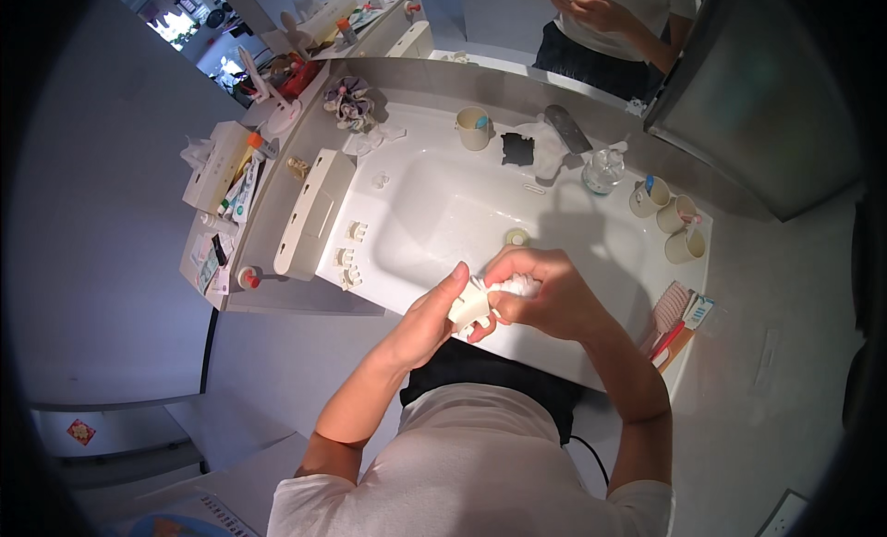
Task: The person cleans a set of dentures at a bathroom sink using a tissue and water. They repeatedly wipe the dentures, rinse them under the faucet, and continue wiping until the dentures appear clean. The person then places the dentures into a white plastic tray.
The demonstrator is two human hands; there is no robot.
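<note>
Over the near rim of the white washbasin [450, 225], my left hand [426, 322] grips a small cream plastic piece [471, 307] with prongs on its lower side. Pinched in my right hand [547, 294] is a crumpled white tissue [518, 285], pressed against the top of that piece. The fingers hide part of both. Several similar pronged cream clips [355, 230] lie on the basin's left rim. A long cream plastic holder [315, 215] stands to the left of them, along the rim's edge.
On the back rim are a cream cup [472, 128], a dark faucet [567, 129] and a clear pump bottle [604, 169]. Several more cups [649, 196] stand at the right, with a hairbrush [671, 307] nearer me. A cluttered shelf [260, 211] borders the left; a mirror [485, 24] is behind.
</note>
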